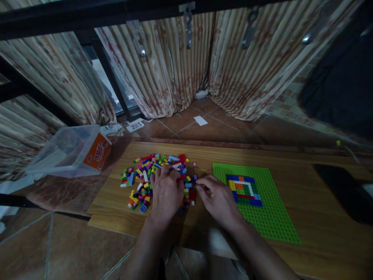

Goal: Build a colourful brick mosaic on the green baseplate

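A heap of small coloured bricks (147, 175) lies on a low wooden board (305, 217). My left hand (165, 192) rests palm down on the heap's right part, fingers spread among the bricks. Right beside it, my right hand (218, 200) has its fingertips curled together at the heap's right edge; what they pinch is too small to make out. To the right lies a green baseplate (271, 221) with a rectangle of blue, red, white, green and orange bricks (244, 189) built on it.
A clear plastic tub (65, 151) with an orange label lies tipped on the floor at the left. Striped curtains (175, 70) hang behind. A dark flat object (340, 190) sits at the board's right end. Paper scraps (200, 120) lie on the tiled floor.
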The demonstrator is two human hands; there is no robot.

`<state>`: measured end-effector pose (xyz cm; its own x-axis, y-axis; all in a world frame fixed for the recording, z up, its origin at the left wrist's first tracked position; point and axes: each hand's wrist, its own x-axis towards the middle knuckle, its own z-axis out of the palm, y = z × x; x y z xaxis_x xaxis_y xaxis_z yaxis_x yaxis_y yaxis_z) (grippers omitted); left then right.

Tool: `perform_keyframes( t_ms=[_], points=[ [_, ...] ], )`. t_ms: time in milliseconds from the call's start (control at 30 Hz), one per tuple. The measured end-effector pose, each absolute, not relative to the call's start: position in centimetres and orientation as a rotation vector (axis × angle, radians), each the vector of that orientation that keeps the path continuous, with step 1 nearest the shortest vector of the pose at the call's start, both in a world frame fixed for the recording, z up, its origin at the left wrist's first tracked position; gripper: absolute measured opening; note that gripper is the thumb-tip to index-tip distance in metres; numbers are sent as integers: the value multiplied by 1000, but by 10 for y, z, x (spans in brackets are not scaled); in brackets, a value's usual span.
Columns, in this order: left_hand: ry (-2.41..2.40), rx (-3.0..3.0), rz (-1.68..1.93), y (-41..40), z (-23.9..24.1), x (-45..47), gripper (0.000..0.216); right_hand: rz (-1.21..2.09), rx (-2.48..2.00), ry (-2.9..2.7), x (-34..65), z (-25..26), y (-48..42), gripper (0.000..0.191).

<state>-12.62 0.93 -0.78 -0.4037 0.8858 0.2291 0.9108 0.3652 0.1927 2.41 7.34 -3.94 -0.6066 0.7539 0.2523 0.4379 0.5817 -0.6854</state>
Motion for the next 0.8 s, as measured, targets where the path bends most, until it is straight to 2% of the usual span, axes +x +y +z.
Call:
perform_keyframes(
  t_ms=[200,600,800],
  points=[
    [-2463,-1726,-690,6,-6,-130,9,768,-962,-2304,27,-32,74,16],
    [-2447,-1862,-733,11,-7,-131,8,795,-975,-2295,36,-27,71,17],
    [-2318,-2031,-938,13,-10,-116,8,1127,-1030,-1977,33,-24,69,28]
  ],
)
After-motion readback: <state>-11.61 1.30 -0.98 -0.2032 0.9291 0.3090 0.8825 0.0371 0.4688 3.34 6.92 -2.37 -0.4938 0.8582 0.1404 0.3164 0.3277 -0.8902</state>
